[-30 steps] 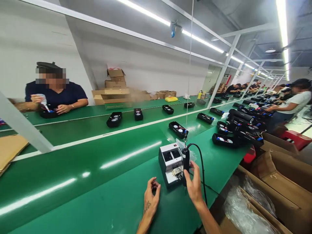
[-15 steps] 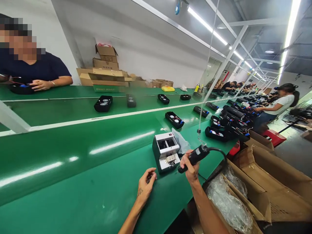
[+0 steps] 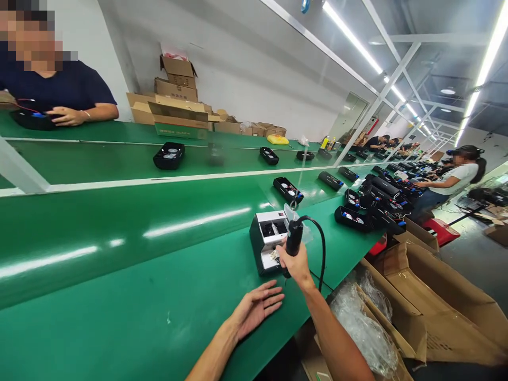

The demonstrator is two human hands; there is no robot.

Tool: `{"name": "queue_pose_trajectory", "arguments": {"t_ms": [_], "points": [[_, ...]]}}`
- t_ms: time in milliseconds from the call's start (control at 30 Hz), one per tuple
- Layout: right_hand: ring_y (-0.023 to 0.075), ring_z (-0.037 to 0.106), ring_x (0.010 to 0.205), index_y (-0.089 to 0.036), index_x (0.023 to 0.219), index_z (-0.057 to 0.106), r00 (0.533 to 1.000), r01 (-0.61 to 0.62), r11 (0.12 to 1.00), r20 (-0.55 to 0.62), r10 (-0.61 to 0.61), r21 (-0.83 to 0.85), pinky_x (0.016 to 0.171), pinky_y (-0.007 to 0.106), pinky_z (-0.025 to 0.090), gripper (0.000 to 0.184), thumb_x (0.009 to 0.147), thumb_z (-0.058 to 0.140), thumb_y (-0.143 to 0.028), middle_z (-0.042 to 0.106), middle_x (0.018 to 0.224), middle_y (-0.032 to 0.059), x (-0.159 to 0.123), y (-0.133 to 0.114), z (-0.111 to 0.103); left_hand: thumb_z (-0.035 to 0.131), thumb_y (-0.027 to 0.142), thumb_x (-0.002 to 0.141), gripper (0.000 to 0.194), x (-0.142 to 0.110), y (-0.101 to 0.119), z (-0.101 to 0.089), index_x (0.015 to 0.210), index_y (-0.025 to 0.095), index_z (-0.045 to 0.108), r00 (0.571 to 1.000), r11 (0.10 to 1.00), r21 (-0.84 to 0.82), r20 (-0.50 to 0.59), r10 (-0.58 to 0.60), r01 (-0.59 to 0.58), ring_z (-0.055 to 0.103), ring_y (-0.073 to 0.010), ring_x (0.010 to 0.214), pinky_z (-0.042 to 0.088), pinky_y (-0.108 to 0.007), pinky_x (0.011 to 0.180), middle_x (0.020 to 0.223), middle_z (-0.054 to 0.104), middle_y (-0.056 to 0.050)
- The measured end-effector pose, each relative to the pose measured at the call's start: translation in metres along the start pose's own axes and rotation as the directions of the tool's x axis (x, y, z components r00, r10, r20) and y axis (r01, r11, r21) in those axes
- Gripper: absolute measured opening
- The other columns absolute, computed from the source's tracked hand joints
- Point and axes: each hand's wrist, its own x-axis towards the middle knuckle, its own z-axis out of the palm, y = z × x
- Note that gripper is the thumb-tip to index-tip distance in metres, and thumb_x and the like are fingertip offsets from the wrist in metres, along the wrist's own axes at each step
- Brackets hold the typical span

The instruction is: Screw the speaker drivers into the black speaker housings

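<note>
A boxy white-and-black plastic housing (image 3: 266,239) sits on the green conveyor belt (image 3: 130,338), with dark compartments in its top. My right hand (image 3: 296,263) is shut on a black electric screwdriver (image 3: 294,238), held upright at the housing's right side. Its tip is hidden behind my hand. A black cord (image 3: 322,248) arcs from the screwdriver's top down past my wrist. My left hand (image 3: 256,307) lies open and flat on the belt just below the housing, holding nothing.
Black trays with round parts (image 3: 288,190) line the belt ahead. Open cardboard boxes with plastic film (image 3: 363,328) stand at the lower right. Co-workers sit at the belt: one at the far left handling a black tray (image 3: 34,120), another at the right.
My right hand has swung the screwdriver from tilted to upright beside the housing. My left hand has opened from a curled pose and lies flat on the belt.
</note>
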Motion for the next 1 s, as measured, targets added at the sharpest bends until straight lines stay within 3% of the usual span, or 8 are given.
{"name": "queue_pose_trajectory", "arguments": {"t_ms": [133,233,333,433,533,667,867,1000], "points": [[0.0083,0.042,0.037,-0.025,0.109,0.054,0.996,-0.086,0.979,-0.019,0.091,0.184,0.041,0.022,0.037,0.053,0.079,0.089,-0.051,0.049,0.055,-0.0138,-0.027,-0.001,-0.006,0.085,0.033,0.086,0.05,0.001,-0.004,0.003,0.13,0.012,0.074,0.997,0.996,-0.052,0.037,-0.066,0.068,0.07,-0.0337,0.129,0.048,-0.046,0.118,0.142,0.07,-0.021],[0.009,0.046,0.042,-0.026,0.114,0.052,0.994,-0.074,0.942,-0.051,0.095,0.326,0.044,0.022,0.04,0.055,0.082,0.088,-0.053,0.052,0.06,-0.0124,-0.038,-0.009,-0.007,0.089,0.037,0.088,0.044,0.001,-0.006,0.008,0.121,0.009,0.079,0.996,0.996,-0.051,0.056,-0.075,0.078,0.076,-0.0213,0.098,0.057,-0.032,0.094,0.116,0.077,-0.016],[0.0092,0.047,0.042,-0.025,0.108,0.051,0.994,-0.042,0.94,-0.081,0.073,0.338,0.044,0.023,0.04,0.051,0.085,0.084,-0.057,0.053,0.061,-0.0109,-0.033,-0.022,-0.008,0.097,0.026,0.079,0.036,0.0,-0.006,0.011,0.105,0.006,0.081,0.995,0.997,-0.014,0.074,-0.069,0.07,0.057,-0.006,0.06,0.045,-0.02,0.061,0.079,0.069,-0.004],[0.0089,0.045,0.04,-0.025,0.103,0.049,0.978,0.096,0.966,-0.204,-0.047,0.238,0.043,0.023,0.039,0.047,0.087,0.083,-0.054,0.048,0.058,-0.0131,-0.016,-0.034,-0.007,0.101,0.024,0.073,0.035,0.002,-0.006,0.011,0.095,0.004,0.081,0.997,0.999,0.008,0.07,-0.043,0.043,0.045,-0.0027,0.053,0.034,-0.018,0.053,0.068,0.06,0.0],[0.0098,0.049,0.042,-0.026,0.106,0.047,0.936,0.23,0.964,-0.3,-0.182,0.132,0.048,0.025,0.043,0.048,0.086,0.085,-0.047,0.05,0.057,-0.0147,0.002,-0.038,-0.003,0.102,0.028,0.071,0.037,0.005,-0.006,0.007,0.093,0.006,0.082,0.999,1.0,-0.009,0.037,0.014,-0.013,0.046,-0.0036,0.053,0.035,-0.019,0.054,0.066,0.059,0.002],[0.0115,0.051,0.041,-0.024,0.103,0.048,0.932,0.263,0.965,-0.259,-0.254,-0.002,0.049,0.027,0.046,0.046,0.087,0.082,-0.051,0.054,0.053,-0.0129,0.013,-0.029,0.006,0.098,0.031,0.078,0.039,0.006,-0.006,0.003,0.105,0.009,0.081,0.999,0.998,-0.041,-0.006,0.041,-0.041,0.058,-0.0074,0.062,0.046,-0.021,0.063,0.076,0.067,-0.002],[0.0117,0.049,0.039,-0.025,0.083,0.049,0.986,0.12,0.99,-0.111,-0.128,-0.071,0.042,0.026,0.042,0.049,0.083,0.084,-0.059,0.052,0.049,-0.0087,0.014,-0.016,0.008,0.087,0.022,0.088,0.034,0.005,-0.007,-0.001,0.119,0.014,0.076,0.999,0.997,-0.069,-0.035,0.033,-0.036,0.075,-0.0172,0.091,0.056,-0.03,0.088,0.104,0.078,-0.009],[0.0105,0.045,0.036,-0.024,0.086,0.053,0.999,0.026,0.999,-0.017,-0.027,-0.041,0.037,0.023,0.037,0.049,0.078,0.09,-0.055,0.05,0.047,-0.01,0.0,-0.011,0.001,0.087,0.026,0.088,0.044,0.005,-0.009,0.0,0.129,0.016,0.073,0.999,0.998,-0.063,-0.022,0.023,-0.025,0.076,-0.0254,0.113,0.055,-0.039,0.104,0.124,0.077,-0.015]]}}
